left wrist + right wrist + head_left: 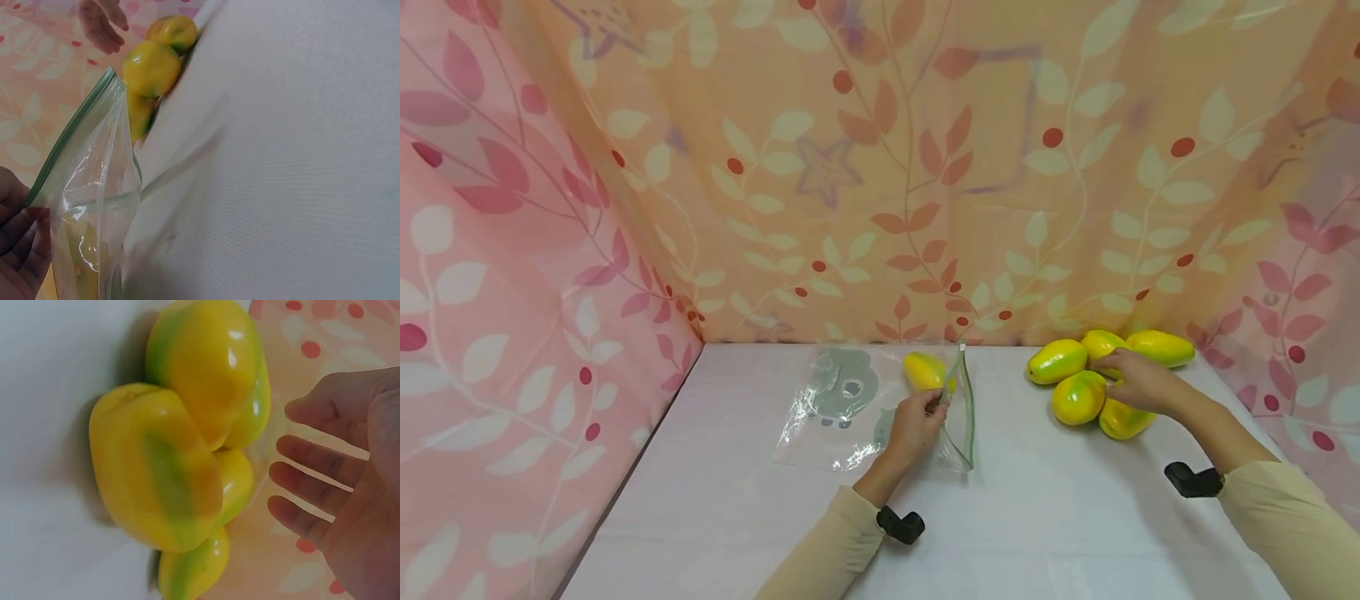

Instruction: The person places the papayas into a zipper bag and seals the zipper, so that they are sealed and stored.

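Note:
My left hand (913, 429) pinches the green zip edge of a clear zip bag (827, 446) with a grey cartoon print. The bag lies on its side, its mouth parted toward the right. One yellow-green mango (925, 369) is inside, near the mouth. In the left wrist view, the finger and thumb (19, 231) grip one rim of the bag. Over at the right, my right hand (1150, 383) hovers above a cluster of several mangoes (1078, 397). The right wrist view shows its fingers spread and apart from the nearest mango (156, 469), holding nothing.
A white-covered table (700, 517) carries everything. A patterned curtain (880, 167) stands along its back edge, and pink patterned cloth (512, 333) hangs at the left and right sides. Some mangoes lie close to the back right corner.

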Tool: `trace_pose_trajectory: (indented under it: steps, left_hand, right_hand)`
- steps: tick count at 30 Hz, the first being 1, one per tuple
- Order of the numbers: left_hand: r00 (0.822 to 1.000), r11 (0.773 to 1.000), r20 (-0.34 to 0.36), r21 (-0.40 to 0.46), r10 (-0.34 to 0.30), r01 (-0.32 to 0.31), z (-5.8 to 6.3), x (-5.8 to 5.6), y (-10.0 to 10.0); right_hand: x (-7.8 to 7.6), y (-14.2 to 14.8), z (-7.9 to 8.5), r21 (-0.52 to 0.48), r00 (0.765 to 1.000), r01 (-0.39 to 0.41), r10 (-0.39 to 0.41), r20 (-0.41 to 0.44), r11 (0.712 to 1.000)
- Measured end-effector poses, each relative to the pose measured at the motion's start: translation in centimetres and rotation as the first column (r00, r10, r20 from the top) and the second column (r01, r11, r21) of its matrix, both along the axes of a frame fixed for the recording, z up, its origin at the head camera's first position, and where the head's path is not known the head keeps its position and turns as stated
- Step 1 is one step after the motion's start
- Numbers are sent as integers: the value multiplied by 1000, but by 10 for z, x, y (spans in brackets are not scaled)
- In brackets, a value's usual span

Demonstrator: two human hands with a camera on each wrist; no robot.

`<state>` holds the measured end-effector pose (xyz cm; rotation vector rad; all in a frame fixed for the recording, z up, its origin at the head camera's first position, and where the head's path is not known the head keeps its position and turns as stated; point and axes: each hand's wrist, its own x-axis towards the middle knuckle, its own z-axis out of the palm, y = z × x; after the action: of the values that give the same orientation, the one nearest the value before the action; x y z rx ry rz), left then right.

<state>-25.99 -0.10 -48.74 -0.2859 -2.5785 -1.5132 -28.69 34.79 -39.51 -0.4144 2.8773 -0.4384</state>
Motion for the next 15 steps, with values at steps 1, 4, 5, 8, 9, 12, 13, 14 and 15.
trace_pose_trajectory:
  steps: [1, 4, 5, 8, 9, 12, 13, 14, 15]
  left_hand:
    - [1000, 1000, 2, 0, -1, 1, 0, 0, 0]
    - [1000, 1000, 10, 1, -2, 2, 0, 1, 0]
    - [1000, 1000, 10, 2, -3, 3, 0, 1, 0]
    - [1000, 1000, 7, 3, 1, -1, 0, 1, 1]
    - [1000, 1000, 5, 5, 1, -1, 0, 1, 1]
    - [1000, 1000, 2, 7, 2, -2, 0, 1, 1]
    - [1000, 1000, 0, 7, 1, -1, 0, 1, 1]
    - [1000, 1000, 1, 6, 1, -1, 1, 1, 1]
    - [1000, 1000, 1, 6, 1, -1, 1, 1, 1]
  right_hand:
    - [0, 3, 0, 11, 1000, 12, -13, 11, 1000]
    - [-1, 10, -1, 33, 999, 35, -36, 40, 999]
    - [-2, 12, -2, 38, 998, 36, -38, 47, 999]
    - [-1, 19, -6, 49, 997, 33, -37, 67, 998]
    - [-1, 21, -8, 54, 996, 33, -37, 76, 998]
    - [1, 26, -13, 65, 996, 24, -30, 87, 998]
    - [2, 27, -15, 68, 996, 20, -26, 85, 998]
    - [2, 28, -17, 81, 997, 14, -21, 80, 997]
    - [3, 29, -19, 92, 997, 14, -22, 79, 996]
